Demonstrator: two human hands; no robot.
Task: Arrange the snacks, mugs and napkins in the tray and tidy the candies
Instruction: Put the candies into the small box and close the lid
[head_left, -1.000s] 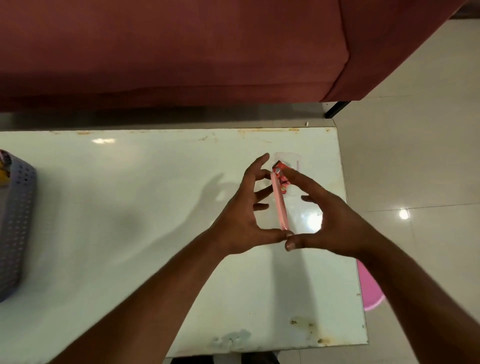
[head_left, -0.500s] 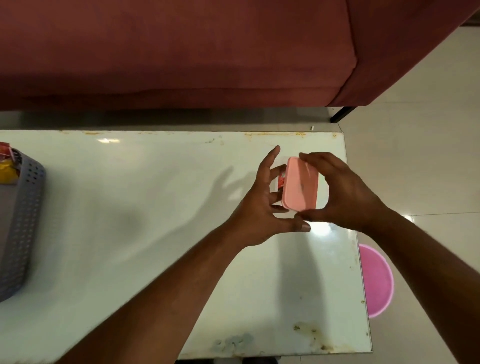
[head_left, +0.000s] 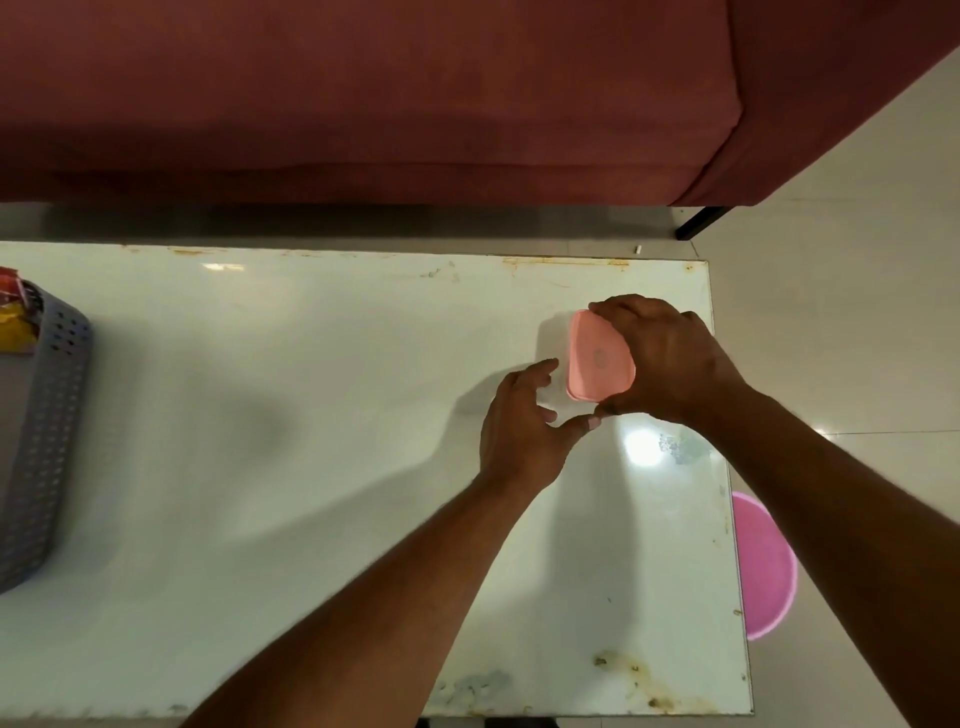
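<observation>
Right hand (head_left: 670, 358) is clamped over the pink lid (head_left: 597, 364), probably pressing it shut; left hand (head_left: 524, 421) sits alongside, fingers loosely apart, likely steadying.

Right hand (head_left: 670, 364) grips the pink lid (head_left: 597, 364) from above; left hand (head_left: 524, 421) beside it, fingers loose, seemingly empty.

We find no text, brand or number we can read anywhere. Pink lid (head_left: 592, 364): a small round embossed mark at its middle, too faint and blurred for us to make out any letters. Red and yellow packets (head_left: 14, 317) in the grey basket (head_left: 52, 415) at the left edge: printed wrappers, but we see only colour patches, nothing legible. White table (head_left: 311, 415): rust stains and glare, no marking we can read
</observation>
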